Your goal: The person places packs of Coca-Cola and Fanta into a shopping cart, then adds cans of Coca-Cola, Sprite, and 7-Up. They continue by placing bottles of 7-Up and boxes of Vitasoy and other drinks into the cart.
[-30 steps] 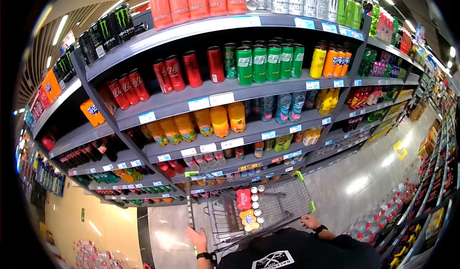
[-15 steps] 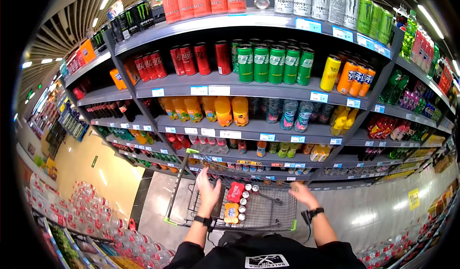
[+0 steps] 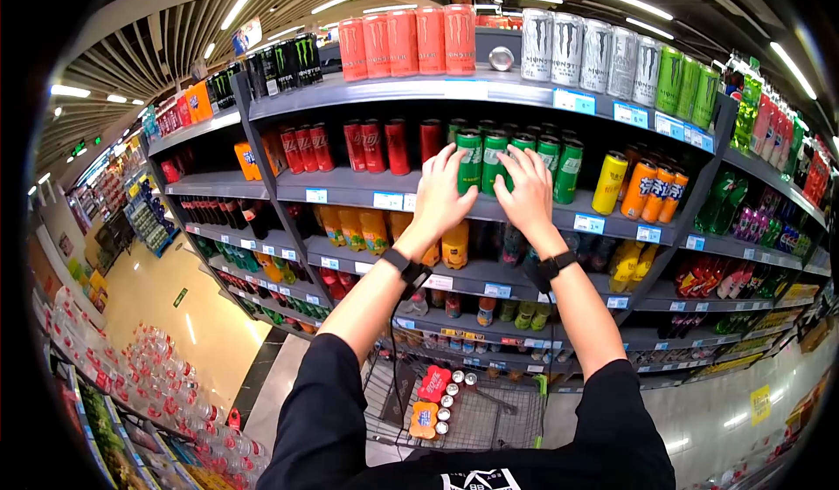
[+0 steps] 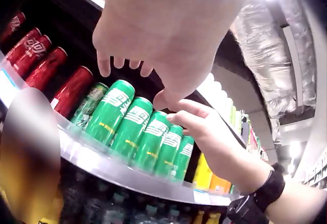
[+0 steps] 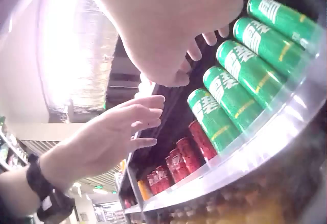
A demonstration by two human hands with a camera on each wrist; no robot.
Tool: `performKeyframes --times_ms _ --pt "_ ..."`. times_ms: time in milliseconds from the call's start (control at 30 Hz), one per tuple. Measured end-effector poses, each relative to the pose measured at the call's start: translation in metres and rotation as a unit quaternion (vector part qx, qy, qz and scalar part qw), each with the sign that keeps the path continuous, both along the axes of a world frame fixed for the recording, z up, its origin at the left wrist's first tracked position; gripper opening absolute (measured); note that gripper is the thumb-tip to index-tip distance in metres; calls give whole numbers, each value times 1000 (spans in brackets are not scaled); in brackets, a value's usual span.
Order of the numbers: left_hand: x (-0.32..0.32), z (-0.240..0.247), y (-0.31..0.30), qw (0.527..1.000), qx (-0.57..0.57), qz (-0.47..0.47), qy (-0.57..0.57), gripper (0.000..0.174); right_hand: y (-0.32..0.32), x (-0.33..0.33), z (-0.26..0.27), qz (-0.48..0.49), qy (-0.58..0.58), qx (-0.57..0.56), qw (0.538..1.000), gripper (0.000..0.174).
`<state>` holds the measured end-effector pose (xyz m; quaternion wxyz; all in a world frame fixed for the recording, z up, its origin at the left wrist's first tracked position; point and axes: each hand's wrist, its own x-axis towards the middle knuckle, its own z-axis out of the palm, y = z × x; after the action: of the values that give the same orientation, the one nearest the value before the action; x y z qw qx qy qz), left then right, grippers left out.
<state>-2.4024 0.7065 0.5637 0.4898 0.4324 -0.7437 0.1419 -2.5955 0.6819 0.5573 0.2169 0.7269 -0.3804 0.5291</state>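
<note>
Several green soda cans (image 3: pixel 568 171) stand upright in a front row on the second shelf. My left hand (image 3: pixel 444 195) reaches up to the left end of this row, its fingers extended. In the left wrist view its fingertips are over the tops of the green cans (image 4: pixel 111 110). Close by on the right, my right hand (image 3: pixel 530 195) is at the middle of the row, fingers spread and overlapping the cans. In the right wrist view, its fingertips are near the upper ends of the green cans (image 5: pixel 250 71). Neither hand holds anything.
Red cans (image 3: pixel 397 148) stand left of the green row, a yellow can (image 3: pixel 609 182) and orange cans (image 3: pixel 642 189) right. A shelf edge (image 3: pixel 516 93) with tall cans is above. Below me, a shopping cart (image 3: pixel 524 436) carries a red pack (image 3: pixel 434 383), an orange pack (image 3: pixel 424 420) and several loose cans.
Both hands have risen from beside the cart, up and forward to the green cans. The left hand has come off the cart's handle side. The cart's load looks the same.
</note>
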Motion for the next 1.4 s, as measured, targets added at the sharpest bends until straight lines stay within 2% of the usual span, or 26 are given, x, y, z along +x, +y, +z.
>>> performKeyframes --times_ms 100,200,233,267,367,433,467,500,533,567,633,667,733,800,867,900,933,1000,1067,1100,1133,1200,1267,1333,1367,1400 --pt "-6 13 -46 998 40 49 -1 84 -34 16 20 -89 62 4 994 60" --pt "-6 17 -69 993 82 71 -37 87 -46 21 28 -92 92 1 992 54" --pt "-7 15 -70 995 74 68 -24 78 -45 22 28 -95 83 -10 992 48" --pt "-8 15 -72 995 71 64 -17 78 -45 22 28 -86 75 -21 993 45" --pt "-6 10 -68 998 -16 16 54 55 -44 21 15 -39 68 -35 996 41" --pt "-1 14 -65 994 36 -22 101 52 -35 23 6 167 -91 47 981 47" --pt "0 14 -63 984 86 -60 144 50 -30 22 3 164 -89 53 981 47" --pt "-2 11 -60 982 7 -72 172 48 -24 21 1 155 -73 81 982 51" --pt "-1 7 -57 978 34 -66 193 56 -20 19 -3 145 -58 111 982 56" --pt "0 2 -54 975 42 -72 205 60 -19 17 -8 137 -50 188 971 62" --pt "4 -8 -48 973 84 -70 202 65 -22 17 -27 110 -36 81 990 58" --pt "8 -14 -47 975 70 -90 189 57 -16 17 -34 105 -45 42 993 56" --pt "14 -23 -40 970 43 -110 211 51 14 20 -40 127 -132 -11 983 53" --pt "24 -35 -26 963 -30 -124 237 52 57 23 -59 155 -254 15 955 50" --pt "44 -53 9 952 -28 -147 268 54 93 18 -100 237 -365 84 896 43" --pt "53 -63 32 944 -31 -161 286 56 109 8 -129 229 -367 152 889 37" --pt "62 -80 56 936 -30 -173 305 58 126 -3 -165 159 -345 234 895 41" --pt "86 -141 98 935 28 -170 310 61 154 -8 -244 65 -326 412 848 44" --pt "101 -211 144 915 173 -143 334 54 192 -1 -309 -66 -178 502 843 50" --pt "109 -241 167 902 290 -85 307 52 209 3 -328 -126 -88 578 801 54" --pt "116 -270 191 874 399 -28 275 49 220 4 -350 -126 -86 594 790 54" --pt "126 -326 232 838 503 26 211 46 234 -2 -406 -145 40 700 698 59" --pt "134 -364 270 800 587 18 122 51 247 -6 -464 -123 47 729 672 65" --pt "140 -378 298 733 679 -8 41 51 248 3 -509 -113 -20 714 691 75" --pt "144 -386 306 705 708 -25 31 53 242 11 -526 -113 -72 773 621 79" --pt "144 -391 311 674 737 -43 23 56 238 17 -564 -111 -71 777 616 79"
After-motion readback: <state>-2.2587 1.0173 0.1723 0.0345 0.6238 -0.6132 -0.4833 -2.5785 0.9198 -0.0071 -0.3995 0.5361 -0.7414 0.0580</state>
